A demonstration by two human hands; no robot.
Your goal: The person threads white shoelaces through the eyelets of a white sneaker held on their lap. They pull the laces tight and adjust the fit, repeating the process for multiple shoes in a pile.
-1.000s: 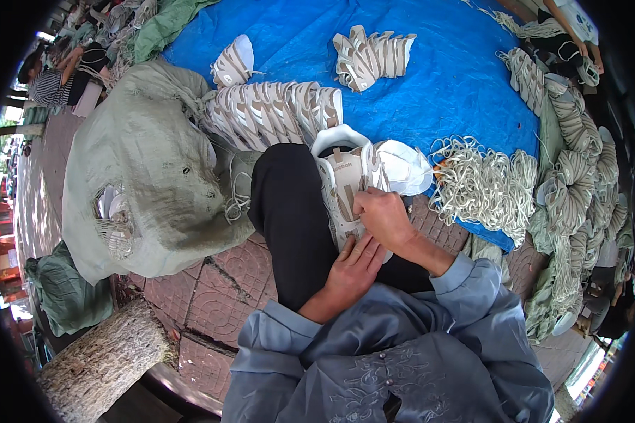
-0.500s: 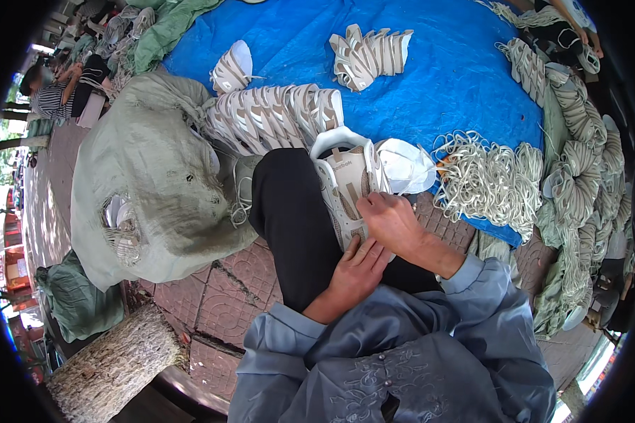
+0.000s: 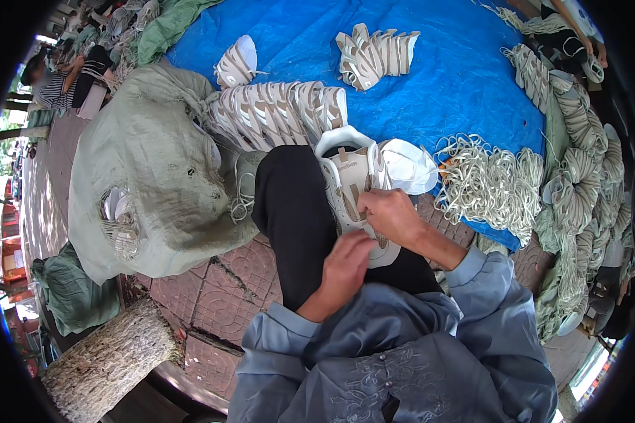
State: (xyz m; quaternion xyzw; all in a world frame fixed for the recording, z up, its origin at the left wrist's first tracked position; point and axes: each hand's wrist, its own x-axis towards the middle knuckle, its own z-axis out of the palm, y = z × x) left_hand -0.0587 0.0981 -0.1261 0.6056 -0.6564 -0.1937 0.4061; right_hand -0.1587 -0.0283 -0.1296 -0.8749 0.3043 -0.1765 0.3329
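A beige and white shoe upper (image 3: 347,185) lies lengthwise on my lap, beside my black-trousered knee, its collar pointing away from me. At its right side my right hand (image 3: 395,217) is closed, thumb and fingers pinched on the upper near the lacing edge. My left hand (image 3: 344,266) is over the toe part, fingers bent and pressed together. What they hold, if anything, is hidden. A white rounded piece (image 3: 406,166) lies just right of the upper's collar.
Nested shoe uppers (image 3: 279,113) stand in a row on a blue tarp (image 3: 444,77), with a smaller stack (image 3: 378,58) farther off. Pale laces (image 3: 490,187) are heaped at right. A grey-green sack (image 3: 155,176) bulges at left; bundled uppers (image 3: 578,169) line the right. Other people sit nearby.
My left hand has moved a little left and up, away from my right hand, and its fingers have lifted and curled. My right hand stays at the upper's side.
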